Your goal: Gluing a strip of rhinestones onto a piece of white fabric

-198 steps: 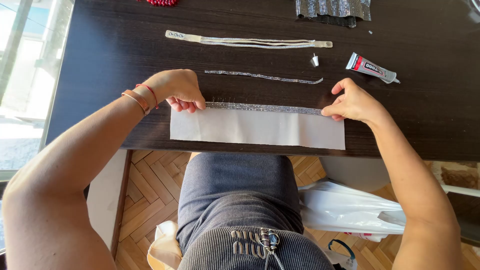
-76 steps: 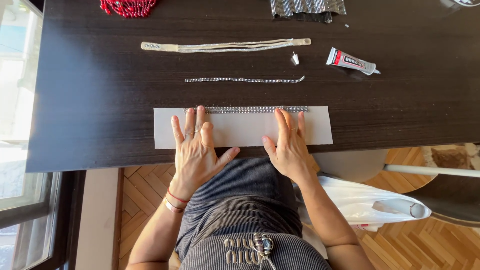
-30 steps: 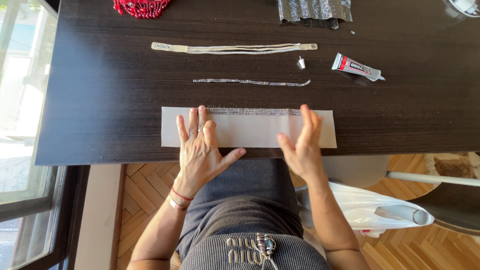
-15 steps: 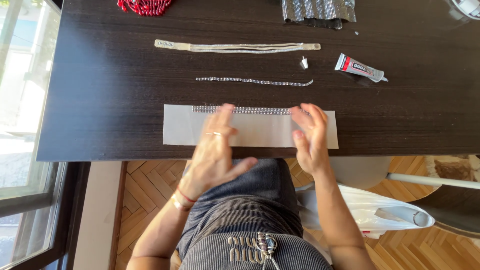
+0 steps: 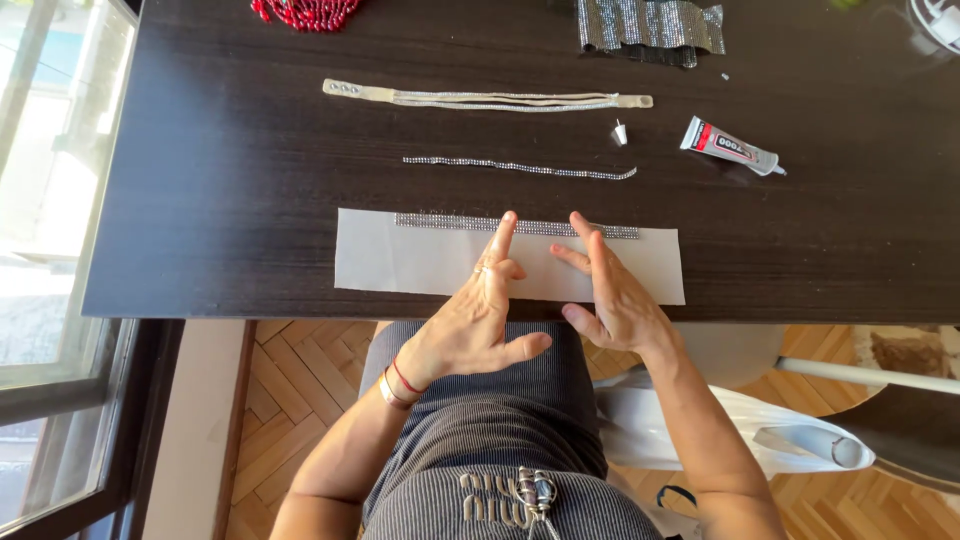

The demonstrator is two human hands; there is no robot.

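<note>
On the dark wooden desk (image 5: 200, 200) a long white paper strip (image 5: 400, 265) lies along the near edge. The left hand (image 5: 475, 315) and right hand (image 5: 615, 295) rest flat on it, fingers extended, fingertips touching the silver rhinestone band (image 5: 440, 221) along its far edge.

A glue tube (image 5: 731, 147) lies at two o'clock, its cap (image 5: 620, 133) just left. Red beads (image 5: 305, 12) sit at eleven, a mesh piece (image 5: 648, 22) at one.

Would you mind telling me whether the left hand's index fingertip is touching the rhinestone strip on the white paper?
Touching. The head view shows the left hand with its index fingertip pressed onto the rhinestone strip along the white paper, no gap visible.
</note>
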